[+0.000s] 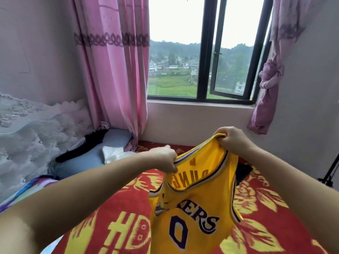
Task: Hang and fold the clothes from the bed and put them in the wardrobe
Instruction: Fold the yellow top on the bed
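Both bare arms reach forward, forearms converging. The left hand [166,158] is fisted, fingers curled down, pinching one shoulder strap of the jersey [190,204]. The right hand [232,138], higher and farther out, grips the other strap, knuckles up.

A yellow sleeveless jersey [192,208] with purple lettering and a "0" hangs upright above the red blanket's [266,217] middle.

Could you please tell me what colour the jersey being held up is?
The jersey is yellow with purple lettering and trim, seen best in the head view.
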`<state>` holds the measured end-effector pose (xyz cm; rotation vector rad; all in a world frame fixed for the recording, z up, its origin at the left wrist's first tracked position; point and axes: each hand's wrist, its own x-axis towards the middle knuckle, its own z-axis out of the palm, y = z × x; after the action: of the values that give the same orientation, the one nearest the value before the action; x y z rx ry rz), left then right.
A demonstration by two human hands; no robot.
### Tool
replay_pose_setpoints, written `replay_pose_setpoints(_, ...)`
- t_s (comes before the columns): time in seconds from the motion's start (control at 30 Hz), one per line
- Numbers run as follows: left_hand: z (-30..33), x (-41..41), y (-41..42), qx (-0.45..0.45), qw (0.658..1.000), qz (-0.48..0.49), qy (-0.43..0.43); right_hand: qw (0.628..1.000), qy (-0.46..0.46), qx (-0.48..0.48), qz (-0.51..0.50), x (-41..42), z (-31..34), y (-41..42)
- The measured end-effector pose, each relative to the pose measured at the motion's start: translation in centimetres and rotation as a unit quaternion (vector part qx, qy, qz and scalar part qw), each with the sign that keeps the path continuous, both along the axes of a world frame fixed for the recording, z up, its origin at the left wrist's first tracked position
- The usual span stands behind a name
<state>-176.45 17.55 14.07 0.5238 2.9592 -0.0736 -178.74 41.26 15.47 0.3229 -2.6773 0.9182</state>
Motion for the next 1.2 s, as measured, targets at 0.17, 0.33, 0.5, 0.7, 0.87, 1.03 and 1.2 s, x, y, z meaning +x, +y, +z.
replay_pose_setpoints(0.17, 2.0, -2.2, -3.2, 0.209, 0.973, 0.090, 0.034, 0.996, -0.022, 0.069, -0.052, -0.3, 1.8, 1.9)
replay_pose_setpoints(0.33, 3.1, -3.6, -5.9, 0.354, 0.927, 0.105, 0.072, 0.993, -0.100, 0.010, -0.060, -0.5, 1.6, 4.6)
replay_pose_setpoints(0.5, 2.6, -3.7, -7.2, 0.551, 0.831, 0.063, 0.048, 0.984, -0.106, -0.136, 0.033, 0.4, 2.4, 5.9)
replay_pose_setpoints(0.7, 2.6, -4.1, -8.1, 0.527, 0.850, 0.013, 0.003, 0.941, -0.297, -0.089, 0.135, 1.7, 5.4, 7.3)
replay_pose_setpoints(0.87, 2.7, -4.5, -8.3, 0.429, 0.903, 0.000, 0.034, 0.949, -0.291, -0.020, 0.118, 2.3, 6.4, 6.9)
replay_pose_setpoints(1.03, 1.5, -4.4, -3.6, 0.572, 0.801, 0.115, 0.135, 0.988, -0.124, -0.055, 0.073, 1.6, 5.3, 4.5)
replay_pose_setpoints(1.2, 1.7, -3.6, -1.8, 0.508, 0.846, -0.003, 0.163, 0.979, -0.168, -0.017, 0.114, 1.8, 6.0, 5.7)
